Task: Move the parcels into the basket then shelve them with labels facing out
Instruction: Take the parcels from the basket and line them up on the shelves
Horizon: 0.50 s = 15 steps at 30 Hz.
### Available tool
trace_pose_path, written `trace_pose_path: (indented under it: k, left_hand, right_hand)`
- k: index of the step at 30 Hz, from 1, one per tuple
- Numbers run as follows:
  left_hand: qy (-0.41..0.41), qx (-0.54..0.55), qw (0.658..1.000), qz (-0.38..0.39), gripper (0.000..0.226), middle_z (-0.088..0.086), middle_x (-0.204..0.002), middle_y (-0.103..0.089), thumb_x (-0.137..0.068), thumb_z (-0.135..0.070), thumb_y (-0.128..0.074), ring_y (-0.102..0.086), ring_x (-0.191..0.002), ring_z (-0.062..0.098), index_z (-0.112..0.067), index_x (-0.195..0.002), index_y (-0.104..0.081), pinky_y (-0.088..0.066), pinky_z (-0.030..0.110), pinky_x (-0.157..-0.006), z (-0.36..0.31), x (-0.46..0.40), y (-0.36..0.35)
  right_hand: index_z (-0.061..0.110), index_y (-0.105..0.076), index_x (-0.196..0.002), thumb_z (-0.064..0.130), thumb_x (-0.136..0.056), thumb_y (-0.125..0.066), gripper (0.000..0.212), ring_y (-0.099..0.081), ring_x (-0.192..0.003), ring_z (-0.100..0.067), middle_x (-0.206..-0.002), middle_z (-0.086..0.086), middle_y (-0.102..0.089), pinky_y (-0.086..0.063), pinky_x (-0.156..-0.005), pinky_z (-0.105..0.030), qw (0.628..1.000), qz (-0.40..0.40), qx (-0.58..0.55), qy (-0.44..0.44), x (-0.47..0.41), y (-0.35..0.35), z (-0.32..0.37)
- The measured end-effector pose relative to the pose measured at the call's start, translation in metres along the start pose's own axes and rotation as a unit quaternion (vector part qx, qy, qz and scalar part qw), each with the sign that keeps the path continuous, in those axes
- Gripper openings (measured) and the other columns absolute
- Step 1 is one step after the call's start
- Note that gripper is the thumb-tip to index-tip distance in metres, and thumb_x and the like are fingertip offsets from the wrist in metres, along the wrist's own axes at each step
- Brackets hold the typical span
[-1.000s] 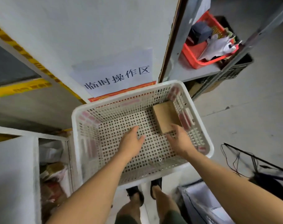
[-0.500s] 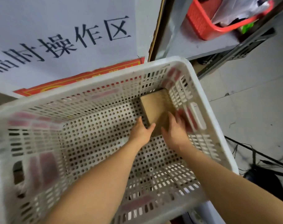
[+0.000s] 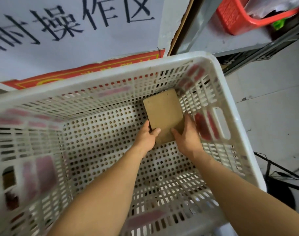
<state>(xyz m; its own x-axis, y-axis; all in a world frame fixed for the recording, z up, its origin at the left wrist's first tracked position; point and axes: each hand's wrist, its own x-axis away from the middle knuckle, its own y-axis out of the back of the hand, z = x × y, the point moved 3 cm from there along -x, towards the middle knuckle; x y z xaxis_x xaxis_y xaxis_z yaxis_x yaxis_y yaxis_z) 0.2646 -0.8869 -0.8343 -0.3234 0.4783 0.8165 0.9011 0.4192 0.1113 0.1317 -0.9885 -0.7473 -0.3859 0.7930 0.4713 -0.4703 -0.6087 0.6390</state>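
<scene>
Head view: parcel [image 3: 163, 114] is lying flat in the far right corner of the white basket [image 3: 230, 92], plain brown face up; no label is showing on that face.
Left hand: left hand [image 3: 146, 137] is gripping the parcel's near left corner, thumb curling over the top, the other fingers tucking along the left edge.
Right hand: right hand [image 3: 186, 137] is gripping the near right corner, thumb resting on top, fingers running up the right edge beside the basket wall.
Grip rationale: both hands are taking opposite sides, probably because the parcel is sitting low against the wall and needs lifting clear or turning to find its label.
Basket floor: perforated, otherwise bare where visible.
Surroundings: white sign [image 3: 73, 24] with large black characters is hanging behind the basket; red basket [image 3: 234, 16] is sitting on a grey shelf [image 3: 213, 40] at upper right.
Stage, judged: parcel is coming out for shelving.
</scene>
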Motion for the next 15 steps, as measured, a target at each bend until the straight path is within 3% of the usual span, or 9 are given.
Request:
trace_pose_path:
  k: [6,8,10,12,14,15]
  left_hand:
    - [0.004,0.014,1.0,0.02,0.082,-0.004,-0.167,-0.037,-0.101,-0.024,-0.07,-0.043,-0.148,0.016,-0.035,-0.166,-0.023,-0.037,0.048,-0.124,-0.019,0.046,0.027]
    - [-0.015,0.008,1.0,0.0,0.085,-0.002,-0.168,-0.036,-0.099,-0.012,-0.072,-0.037,-0.152,0.019,-0.031,-0.166,-0.024,-0.036,0.046,-0.124,-0.029,0.086,0.045]
    - [-0.033,0.014,0.999,-0.035,0.084,-0.001,-0.167,-0.037,-0.096,-0.003,-0.073,-0.047,-0.145,0.018,-0.033,-0.163,-0.032,-0.054,0.036,-0.105,-0.031,0.122,0.066]
    - [-0.06,0.026,0.996,-0.063,0.067,-0.008,-0.157,-0.05,-0.096,0.003,-0.069,-0.065,-0.11,0.0,-0.037,-0.146,-0.05,-0.056,0.022,-0.076,-0.034,0.154,0.086]
    - [-0.072,0.063,0.993,-0.073,0.054,-0.016,-0.134,-0.064,-0.097,0.008,-0.06,-0.068,-0.086,-0.001,-0.039,-0.124,-0.059,-0.058,0.029,-0.077,-0.039,0.19,0.107]
    - [-0.067,0.087,0.991,-0.077,0.05,-0.015,-0.124,-0.068,-0.098,0.007,-0.057,-0.07,-0.09,0.005,-0.039,-0.118,-0.062,-0.06,0.035,-0.084,-0.041,0.208,0.117]
  right_hand:
    - [0.032,-0.02,-0.167,0.009,-0.097,-0.068,0.088,-0.044,-0.144,-0.023,-0.161,-0.003,-0.043,-0.038,-0.12,-0.043,0.996,0.047,-0.041,-0.062,0.021,0.01,0.018]
    - [0.035,-0.031,-0.163,0.001,-0.096,-0.061,0.081,-0.051,-0.135,-0.022,-0.154,0.0,-0.05,-0.047,-0.113,-0.046,0.982,0.076,-0.141,-0.103,0.04,0.02,0.028]
    - [0.028,-0.048,-0.153,0.001,-0.099,-0.048,0.061,-0.059,-0.124,-0.027,-0.142,-0.006,-0.06,-0.053,-0.1,-0.047,0.94,0.106,-0.285,-0.156,0.061,0.029,0.041]
    - [0.019,-0.059,-0.137,0.011,-0.102,-0.039,0.041,-0.062,-0.121,-0.034,-0.136,-0.013,-0.063,-0.056,-0.094,-0.053,0.895,0.132,-0.379,-0.196,0.08,0.036,0.058]
    - [0.014,-0.062,-0.132,0.035,-0.106,-0.037,0.041,-0.062,-0.124,-0.04,-0.14,-0.017,-0.063,-0.054,-0.097,-0.063,0.864,0.167,-0.422,-0.216,0.097,0.04,0.076]
    - [0.017,-0.062,-0.136,0.051,-0.106,-0.038,0.051,-0.062,-0.126,-0.04,-0.14,-0.016,-0.066,-0.051,-0.1,-0.067,0.851,0.193,-0.435,-0.222,0.105,0.04,0.086]
